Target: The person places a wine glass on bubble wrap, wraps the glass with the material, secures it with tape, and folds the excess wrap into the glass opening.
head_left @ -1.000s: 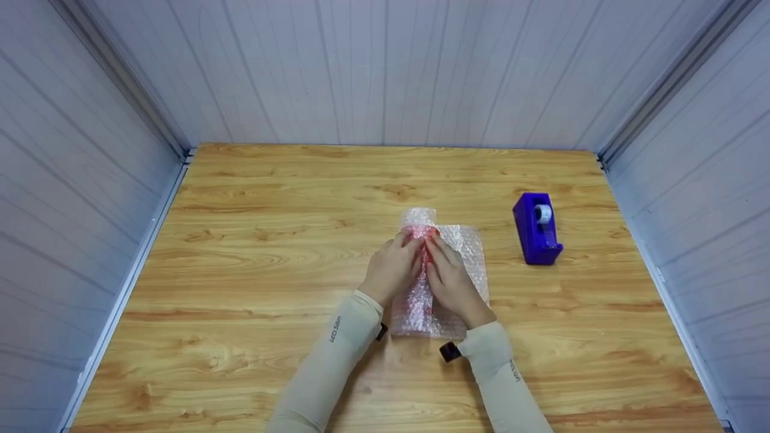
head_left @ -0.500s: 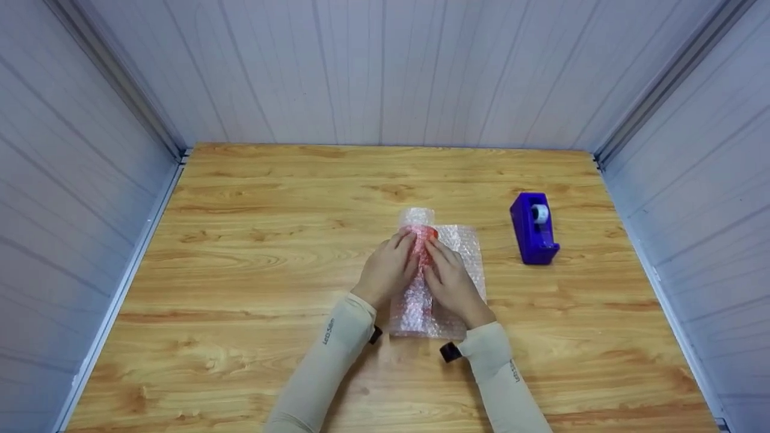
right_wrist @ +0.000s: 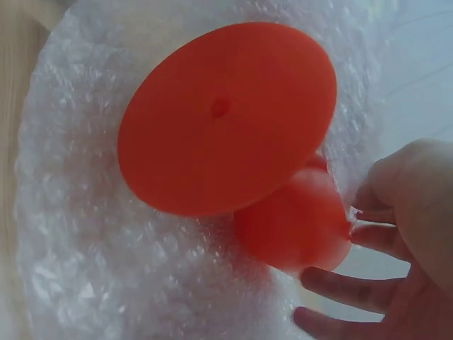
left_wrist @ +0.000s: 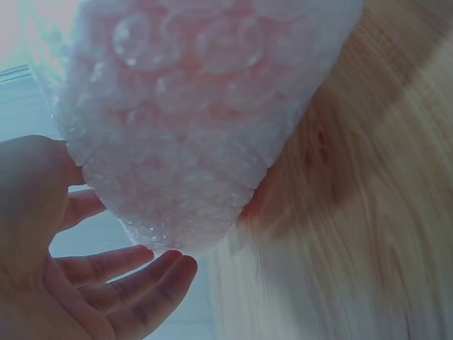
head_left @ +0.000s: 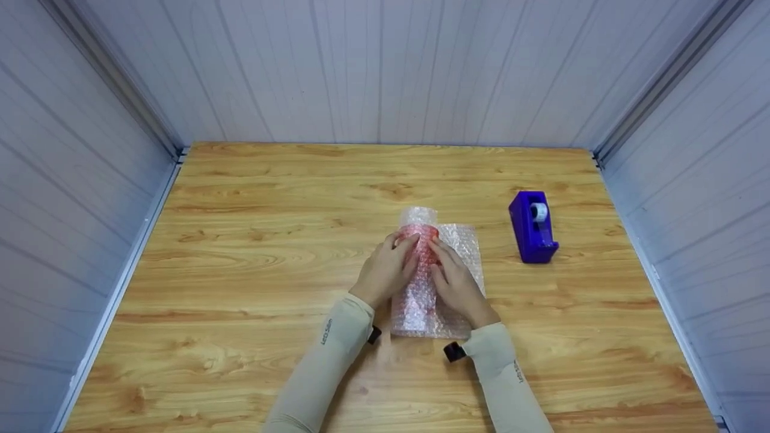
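Note:
Bubble wrap lies on the table, its left part rolled over a red goblet-like object. In the right wrist view that object shows a flat round disc and a rounded cup-like part. My left hand grips the roll from the left; in the left wrist view its fingertips touch the wrap's end. On the other side, my right hand holds the wrap's edge by the red cup, fingers against the cup. Much of the red object is hidden under the wrap.
A blue tape dispenser with a white tape roll stands to the right of the wrap. Light panel walls enclose the wooden table at the back and both sides.
The rolled part has shifted slightly to the right, and more red shows between my hands. My right hand has moved a little to the right with it. The tape dispenser stays in place.

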Demonstrator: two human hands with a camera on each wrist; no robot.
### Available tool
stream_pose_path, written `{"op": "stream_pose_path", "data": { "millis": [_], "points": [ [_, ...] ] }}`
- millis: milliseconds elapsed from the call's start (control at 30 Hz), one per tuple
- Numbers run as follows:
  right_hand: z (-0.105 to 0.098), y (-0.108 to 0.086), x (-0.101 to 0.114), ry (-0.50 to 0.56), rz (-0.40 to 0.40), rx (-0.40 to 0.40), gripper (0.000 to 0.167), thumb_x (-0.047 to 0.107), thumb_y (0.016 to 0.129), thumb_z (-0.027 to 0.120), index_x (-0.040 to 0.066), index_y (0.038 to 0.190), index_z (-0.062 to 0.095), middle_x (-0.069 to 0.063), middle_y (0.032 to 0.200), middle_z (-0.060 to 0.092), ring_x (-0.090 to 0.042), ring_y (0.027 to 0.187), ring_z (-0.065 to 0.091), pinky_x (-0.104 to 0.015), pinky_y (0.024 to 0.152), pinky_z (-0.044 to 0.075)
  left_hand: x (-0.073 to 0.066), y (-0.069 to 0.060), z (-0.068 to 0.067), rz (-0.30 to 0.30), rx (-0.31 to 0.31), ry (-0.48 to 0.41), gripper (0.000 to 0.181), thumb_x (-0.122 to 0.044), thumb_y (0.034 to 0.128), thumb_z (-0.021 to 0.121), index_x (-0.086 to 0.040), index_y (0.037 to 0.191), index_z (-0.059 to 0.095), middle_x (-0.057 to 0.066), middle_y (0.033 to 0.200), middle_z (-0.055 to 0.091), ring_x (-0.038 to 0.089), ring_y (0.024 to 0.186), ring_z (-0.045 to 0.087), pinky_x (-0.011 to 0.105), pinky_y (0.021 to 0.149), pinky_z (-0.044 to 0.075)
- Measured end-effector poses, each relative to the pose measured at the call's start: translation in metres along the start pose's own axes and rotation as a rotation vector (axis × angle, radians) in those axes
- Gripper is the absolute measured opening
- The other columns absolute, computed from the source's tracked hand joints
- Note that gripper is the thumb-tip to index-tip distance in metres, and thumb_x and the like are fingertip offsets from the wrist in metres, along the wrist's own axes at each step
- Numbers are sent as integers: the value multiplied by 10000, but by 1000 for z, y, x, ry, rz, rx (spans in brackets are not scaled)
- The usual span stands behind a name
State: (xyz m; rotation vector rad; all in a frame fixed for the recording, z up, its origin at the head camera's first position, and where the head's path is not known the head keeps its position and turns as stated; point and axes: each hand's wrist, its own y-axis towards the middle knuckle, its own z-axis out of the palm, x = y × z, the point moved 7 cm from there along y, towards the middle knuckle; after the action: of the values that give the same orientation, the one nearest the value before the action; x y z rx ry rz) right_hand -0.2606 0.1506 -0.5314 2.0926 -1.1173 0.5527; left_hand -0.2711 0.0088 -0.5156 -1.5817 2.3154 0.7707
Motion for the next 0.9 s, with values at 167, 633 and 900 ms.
{"op": "stream_pose_path", "data": {
  "millis": [167, 633, 900],
  "points": [
    [1, -2, -4, 40, -4, 16, 495, 26, 1009, 514, -32, 1488, 402, -183, 1547, 377, -379, 1399, 366, -491, 1136, 299, 1, 1, 0, -13, 27, -10, 440, -285, 1029, 563, -137, 1443, 549, 254, 1418, 493, 421, 1154, 593, 520, 908, 523],
    [-5, -7, -11, 54, 32, 24, 536, -35, 966, 537, -24, 1486, 408, -193, 1536, 392, -378, 1383, 394, -478, 1126, 322, 1, 0, 1, 2, 8, -74, 462, -240, 1027, 558, -20, 1431, 520, 199, 1468, 481, 362, 1266, 539, 445, 1037, 445],
    [-5, -9, -16, 64, 57, 20, 544, -25, 963, 540, -6, 1491, 409, -205, 1532, 391, -403, 1371, 401, -509, 1117, 327, 3, 1, 3, -15, 34, -92, 464, -258, 1013, 596, -84, 1439, 537, 210, 1417, 524, 373, 1227, 564, 473, 1014, 462]
  ]
}}
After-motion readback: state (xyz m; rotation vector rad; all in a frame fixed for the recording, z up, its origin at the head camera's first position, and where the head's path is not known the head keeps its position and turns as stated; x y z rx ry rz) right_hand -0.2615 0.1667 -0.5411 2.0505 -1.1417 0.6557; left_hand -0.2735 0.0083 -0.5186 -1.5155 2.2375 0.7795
